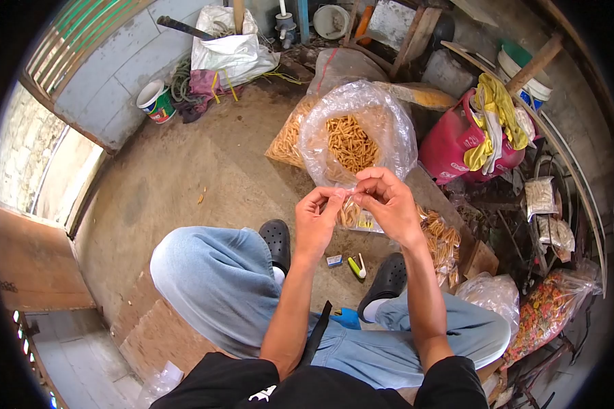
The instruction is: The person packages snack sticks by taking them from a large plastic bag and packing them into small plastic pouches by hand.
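Note:
Between my knees hangs a small clear plastic bag (350, 214) with tan snack sticks inside and a yellowish label low on it. The fingers of my left hand (318, 217) pinch its top edge from one side. On the other side my right hand (391, 206) grips the same edge between thumb and fingers. Just beyond my hands a large clear bag (312, 140) stands with its mouth wide, holding many loose snack sticks (351, 144). On the floor below lie a green and white stapler (356, 266) and a small blue-and-white box (334, 260).
More filled snack bags (442, 238) lie right of my hands, near a large bag of colourful pieces (549, 313). A pink drum (447, 144) draped with yellow cloth (490, 112) stands at the right. Further back are a white sack (232, 58) and a paint bucket (157, 102).

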The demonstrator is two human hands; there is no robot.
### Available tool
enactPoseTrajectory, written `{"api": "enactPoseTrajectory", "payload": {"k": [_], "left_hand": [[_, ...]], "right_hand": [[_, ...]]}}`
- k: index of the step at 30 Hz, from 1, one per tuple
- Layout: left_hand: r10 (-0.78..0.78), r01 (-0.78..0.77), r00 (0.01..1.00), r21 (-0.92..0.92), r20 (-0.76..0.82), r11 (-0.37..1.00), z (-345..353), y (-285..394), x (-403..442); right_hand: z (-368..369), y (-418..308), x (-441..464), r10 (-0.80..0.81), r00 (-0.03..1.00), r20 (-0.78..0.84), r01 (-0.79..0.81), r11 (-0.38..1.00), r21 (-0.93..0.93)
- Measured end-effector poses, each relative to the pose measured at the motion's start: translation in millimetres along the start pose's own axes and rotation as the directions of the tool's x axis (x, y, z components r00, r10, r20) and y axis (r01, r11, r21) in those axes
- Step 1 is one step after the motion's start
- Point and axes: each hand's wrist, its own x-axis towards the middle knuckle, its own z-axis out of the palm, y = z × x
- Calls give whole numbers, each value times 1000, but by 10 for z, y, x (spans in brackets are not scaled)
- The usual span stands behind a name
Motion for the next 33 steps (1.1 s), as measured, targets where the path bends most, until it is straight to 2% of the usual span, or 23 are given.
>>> {"api": "enactPoseTrajectory", "payload": {"k": [1,3,4,5,8,9,11,12,15,18,20,23,25,26,28,32,33], "left_hand": [[-23,22,1000,-77,-12,997,8,3,-6],[-17,15,1000,-102,-21,995,13,-32,-5],[-9,5,999,-127,-31,992,18,-48,-1],[-10,6,1000,-126,-29,992,27,-55,0],[50,-56,995,-58,-91,997,42,-66,11],[77,-82,991,-51,-107,995,39,-64,16],[100,-106,987,-42,-122,993,39,-61,8],[105,-107,985,-10,-134,994,44,-56,3],[123,-120,982,28,-145,992,49,-67,-1],[150,-146,977,34,-153,989,58,-86,3],[165,-161,973,34,-161,986,58,-92,10],[97,-93,981,32,-167,995,9,-115,29],[-45,41,997,-63,-70,997,-83,-123,57],[-45,41,996,-63,-71,997,-126,-108,58],[-105,114,990,-86,97,990,-172,-59,59],[-165,172,980,-49,112,984,-125,-2,45],[-180,184,981,-54,65,982,-116,-7,43]], "right_hand": [[17,-60,-7,-1,1000,-7,1,999,41],[53,-83,-12,0,1000,-18,1,997,83],[70,-69,-10,4,997,-82,7,992,130],[82,-55,-9,11,989,-145,15,984,177],[101,-6,8,80,980,-185,-36,972,232],[95,24,9,80,980,-181,-36,972,233],[67,76,-19,160,986,-49,-156,985,76],[84,72,-24,160,986,-50,-156,985,77],[155,47,-19,98,992,-82,-85,985,151],[198,66,-15,190,967,-168,-157,969,191],[232,138,-6,129,971,-202,-83,971,224],[248,163,-8,140,970,-200,-95,971,219],[203,136,-11,147,976,-161,-115,975,190],[167,122,-13,155,980,-123,-135,978,159],[85,110,-14,155,985,-81,-142,979,147],[5,96,2,130,991,-37,-123,982,146],[1,101,5,129,991,-37,-123,982,146]]}}
